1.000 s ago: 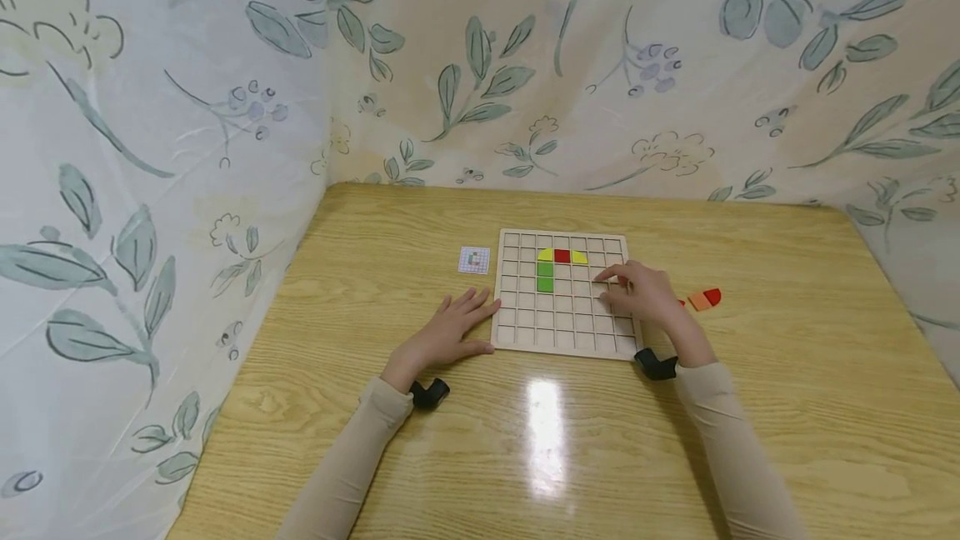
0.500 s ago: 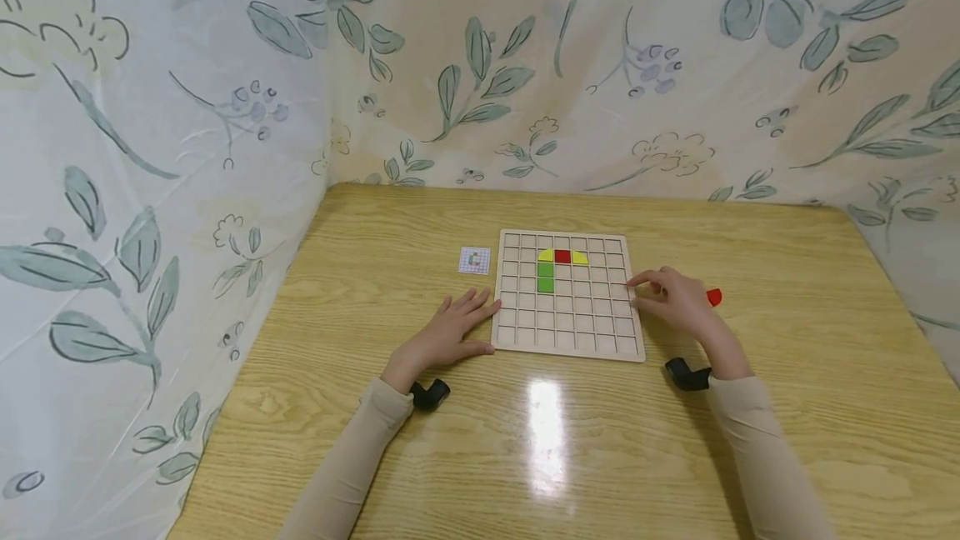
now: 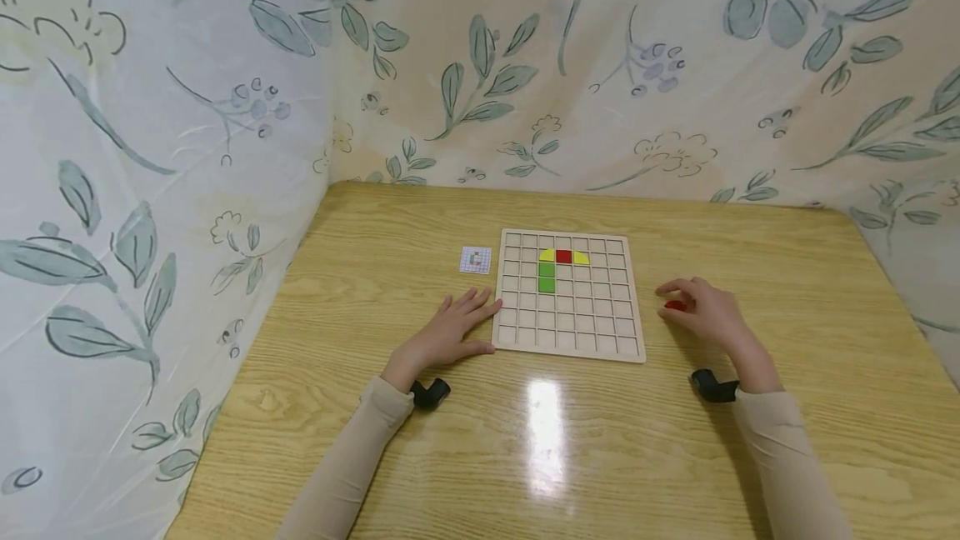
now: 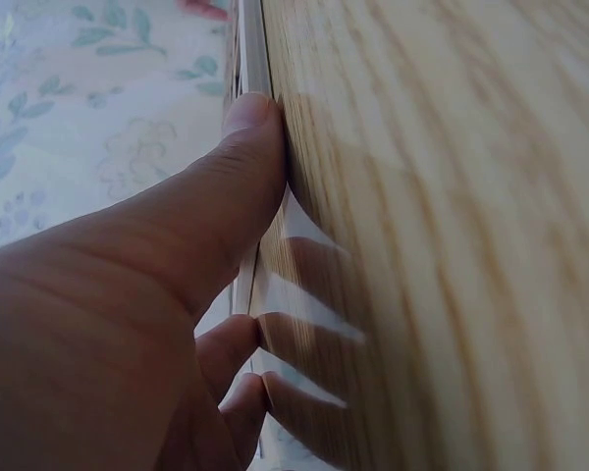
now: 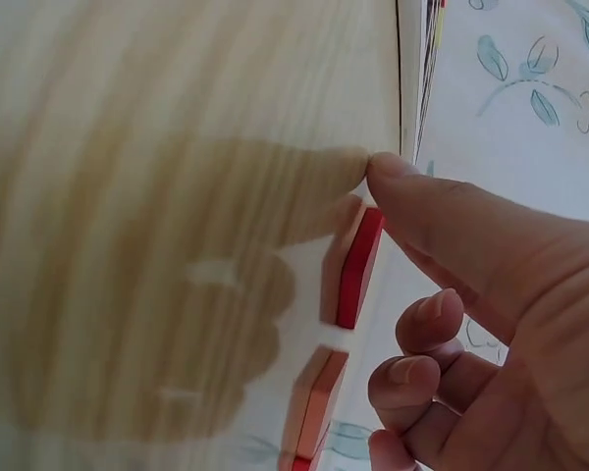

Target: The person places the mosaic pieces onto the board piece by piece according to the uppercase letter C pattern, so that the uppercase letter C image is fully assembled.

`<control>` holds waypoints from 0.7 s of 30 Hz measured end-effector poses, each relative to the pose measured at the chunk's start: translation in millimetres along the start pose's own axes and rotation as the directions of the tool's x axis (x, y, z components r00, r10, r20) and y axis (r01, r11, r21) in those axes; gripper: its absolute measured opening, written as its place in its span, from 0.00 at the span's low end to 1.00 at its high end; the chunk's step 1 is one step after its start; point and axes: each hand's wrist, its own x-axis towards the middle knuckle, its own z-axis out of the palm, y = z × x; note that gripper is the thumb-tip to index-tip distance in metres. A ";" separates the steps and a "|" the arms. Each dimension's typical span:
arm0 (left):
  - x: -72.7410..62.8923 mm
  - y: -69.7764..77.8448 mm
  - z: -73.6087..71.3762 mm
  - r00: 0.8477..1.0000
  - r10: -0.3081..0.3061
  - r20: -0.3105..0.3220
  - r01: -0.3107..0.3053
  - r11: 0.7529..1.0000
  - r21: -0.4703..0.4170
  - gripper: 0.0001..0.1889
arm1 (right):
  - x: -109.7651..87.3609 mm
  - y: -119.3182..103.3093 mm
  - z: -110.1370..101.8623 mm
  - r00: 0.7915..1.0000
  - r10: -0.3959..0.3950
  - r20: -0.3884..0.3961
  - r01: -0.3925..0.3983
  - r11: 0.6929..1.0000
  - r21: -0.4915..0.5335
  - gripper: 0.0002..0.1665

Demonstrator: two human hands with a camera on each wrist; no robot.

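A wooden grid board lies on the table, holding two yellow quarter-round tiles, a red square tile between them and two green square tiles. My left hand rests with fingers spread, its fingertips at the board's left edge. Right of the board, my right hand hovers with thumb and forefinger apart around a red tile. The right wrist view shows that tile lying on the table near the thumb. An orange tile lies beside it; the head view hides it behind the hand.
A small printed pattern card lies left of the board. Another bit of red tile touches the orange one. Black wrist cameras jut from both wrists. Floral cloth hangs behind the table and along its sides.
My right hand has moved right and toward me, from over the board to the loose tiles beside it. The left hand has stayed in place, and the tiles on the board look the same.
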 end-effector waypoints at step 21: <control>2.1 -4.7 3.0 1.000 0.000 0.003 0.000 1.000 -0.002 0.38 | -10.9 15.7 -10.5 0.990 0.134 0.044 -0.134 0.991 -0.005 0.22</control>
